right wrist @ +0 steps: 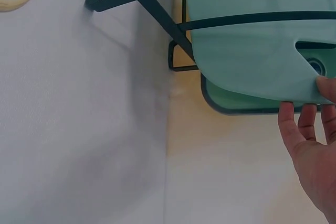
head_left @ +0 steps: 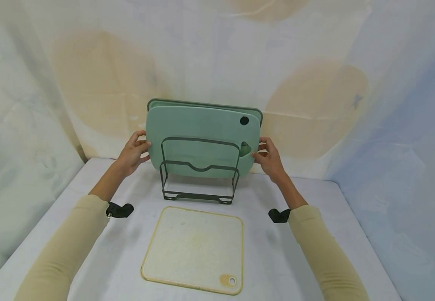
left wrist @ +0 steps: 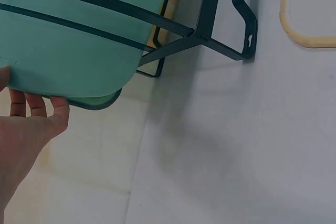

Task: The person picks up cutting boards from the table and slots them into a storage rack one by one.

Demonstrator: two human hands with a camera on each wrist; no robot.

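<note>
A light green cutting board [head_left: 202, 125] stands on edge in a dark wire rack [head_left: 198, 194]. My left hand [head_left: 141, 146] grips its left edge and my right hand [head_left: 261, 153] grips its right edge, near the handle cut-out. Behind it stands a second green board [head_left: 202, 103] with a darker rim. In the left wrist view my fingers [left wrist: 39, 109] curl behind the board [left wrist: 68, 51]. In the right wrist view my fingers [right wrist: 296, 129] reach behind the board [right wrist: 252, 56], and the rimmed board [right wrist: 236, 106] shows below it.
A cream cutting board [head_left: 194, 248] with a yellowish rim lies flat on the white table [head_left: 296, 259] in front of the rack. A draped cloth backdrop [head_left: 89, 83] closes off the back and both sides of the table.
</note>
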